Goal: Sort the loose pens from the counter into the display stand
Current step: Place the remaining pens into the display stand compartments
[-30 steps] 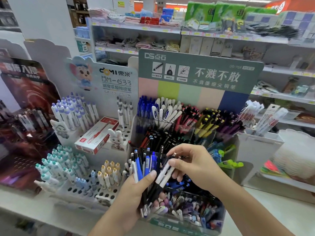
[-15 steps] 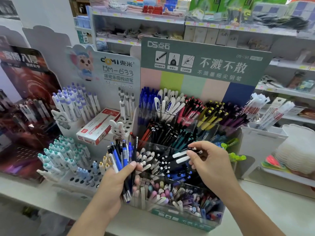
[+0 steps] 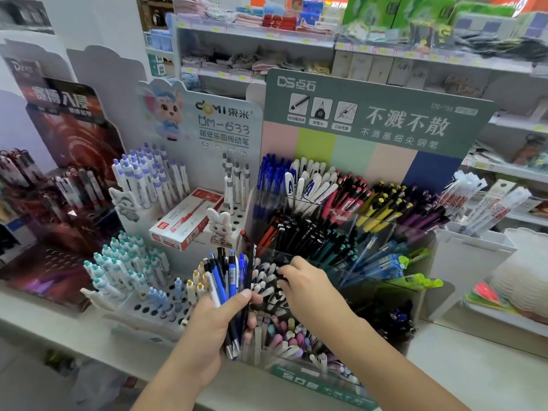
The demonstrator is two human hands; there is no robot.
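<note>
Left hand [image 3: 207, 330] at 6 o'clock, fingers curled round bundle of loose pens [image 3: 228, 280], tips fanned toward 12. Right hand [image 3: 308, 289] just at 3 o'clock of bundle, fingertips down among black-and-white pens [image 3: 268, 284] in display stand [image 3: 415, 295]; grip unclear.

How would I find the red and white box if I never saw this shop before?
Find the white sign with the cartoon mouse. Below it stands a white stand full of round holes holding pens. The red and white box lies flat on it beside a little rabbit figure, the only box among all the upright pens.
</note>
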